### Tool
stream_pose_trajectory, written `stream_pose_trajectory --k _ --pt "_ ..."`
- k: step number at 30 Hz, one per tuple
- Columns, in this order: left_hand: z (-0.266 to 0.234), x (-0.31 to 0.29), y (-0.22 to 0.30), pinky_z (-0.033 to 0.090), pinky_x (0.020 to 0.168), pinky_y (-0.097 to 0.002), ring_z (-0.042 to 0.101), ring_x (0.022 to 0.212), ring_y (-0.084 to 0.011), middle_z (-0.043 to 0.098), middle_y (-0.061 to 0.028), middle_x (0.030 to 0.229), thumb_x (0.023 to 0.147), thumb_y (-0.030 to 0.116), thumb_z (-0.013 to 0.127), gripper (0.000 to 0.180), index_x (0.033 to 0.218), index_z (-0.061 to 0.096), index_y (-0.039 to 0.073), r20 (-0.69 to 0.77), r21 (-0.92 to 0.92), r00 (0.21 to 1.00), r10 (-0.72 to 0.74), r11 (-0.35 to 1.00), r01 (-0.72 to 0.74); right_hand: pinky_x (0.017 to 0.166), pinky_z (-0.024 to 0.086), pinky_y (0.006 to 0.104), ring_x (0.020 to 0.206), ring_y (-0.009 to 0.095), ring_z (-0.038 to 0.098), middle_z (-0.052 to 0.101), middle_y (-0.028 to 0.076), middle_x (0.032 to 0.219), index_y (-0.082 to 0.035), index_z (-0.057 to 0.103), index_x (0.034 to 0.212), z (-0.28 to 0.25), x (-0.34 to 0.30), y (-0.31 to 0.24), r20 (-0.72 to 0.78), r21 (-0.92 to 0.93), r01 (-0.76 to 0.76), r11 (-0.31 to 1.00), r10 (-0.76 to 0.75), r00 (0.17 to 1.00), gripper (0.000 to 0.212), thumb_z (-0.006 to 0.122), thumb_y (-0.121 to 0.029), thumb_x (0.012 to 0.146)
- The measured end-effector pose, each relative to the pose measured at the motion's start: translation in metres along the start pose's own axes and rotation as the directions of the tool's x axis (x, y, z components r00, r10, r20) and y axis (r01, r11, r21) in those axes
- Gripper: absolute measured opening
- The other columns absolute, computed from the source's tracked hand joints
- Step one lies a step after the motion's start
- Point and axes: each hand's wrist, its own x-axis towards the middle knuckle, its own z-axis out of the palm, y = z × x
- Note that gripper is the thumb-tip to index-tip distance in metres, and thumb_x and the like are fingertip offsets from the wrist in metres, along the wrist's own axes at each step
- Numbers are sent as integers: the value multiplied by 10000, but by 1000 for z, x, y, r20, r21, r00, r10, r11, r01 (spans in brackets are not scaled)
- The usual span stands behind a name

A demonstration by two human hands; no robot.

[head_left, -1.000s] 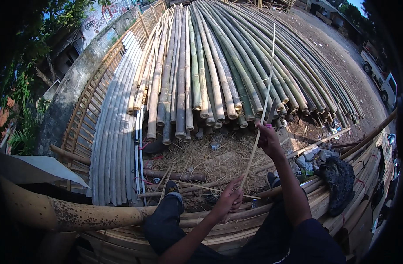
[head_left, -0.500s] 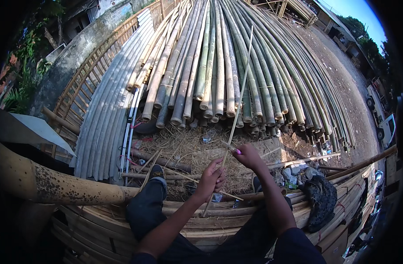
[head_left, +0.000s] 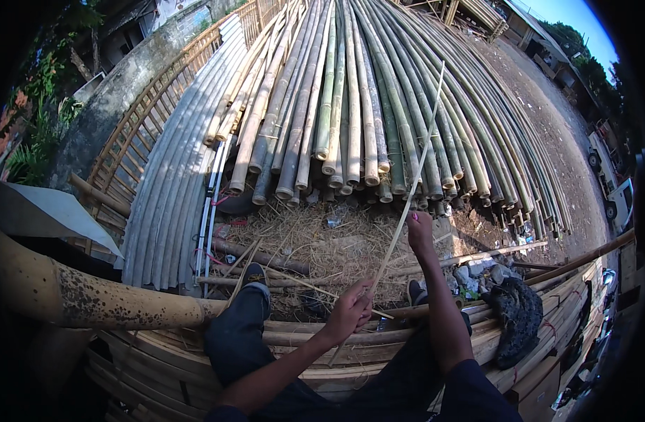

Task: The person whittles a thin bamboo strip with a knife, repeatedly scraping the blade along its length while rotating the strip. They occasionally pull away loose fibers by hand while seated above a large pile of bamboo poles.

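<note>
A long, thin bamboo strip [head_left: 396, 235] slants up and away to the right across the view. My left hand [head_left: 349, 311] is closed around its near end, above my lap. Farther out and to the right, my right hand [head_left: 421, 233] is shut in a fist beside the strip. A bit of pink knife handle [head_left: 414, 216] shows at the top of that fist. The blade can hardly be made out now; a small blade on this handle showed in the earlier frame.
Stacked bamboo poles [head_left: 368, 119] fan out ahead, their cut ends facing me. Split bamboo [head_left: 301, 355] lies beneath my legs. A thick bamboo pole [head_left: 118, 302] juts in from the left. Grey corrugated sheets [head_left: 171, 183] lie left, stones [head_left: 477, 276] and a dark ragged lump [head_left: 516, 320] right.
My right hand has moved outward and right along the strip. My left hand has come slightly lower and right, and the strip's far tip has swung right.
</note>
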Motion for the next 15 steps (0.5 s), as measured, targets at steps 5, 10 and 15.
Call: stream_pose_trajectory --k 5,10,15 --pt "5 -1 5 220 374 -181 262 449 -30 322 32 633 994 189 392 343 1326 320 139 166 -297 983 -84 946 131 443 207 351 456 100 261 272 37 464 8 345 546 -45 14 18 -1 161 -137 977 139 990 421 554 -247 810" --pt "-6 9 17 214 378 -181 257 447 -35 317 28 626 995 190 386 243 1223 313 147 17 -138 1000 -18 990 21 471 295 399 456 212 313 360 155 480 59 439 598 -3 -17 -58 416 34 139 990 -140 899 414 610 -256 807" --pt "-18 15 14 213 381 -176 253 441 -38 315 24 621 997 193 378 148 1125 310 161 -44 -75 997 56 995 -59 505 372 439 498 378 487 474 201 529 21 510 593 15 -41 -79 571 32 322 946 -282 771 328 578 -236 785"
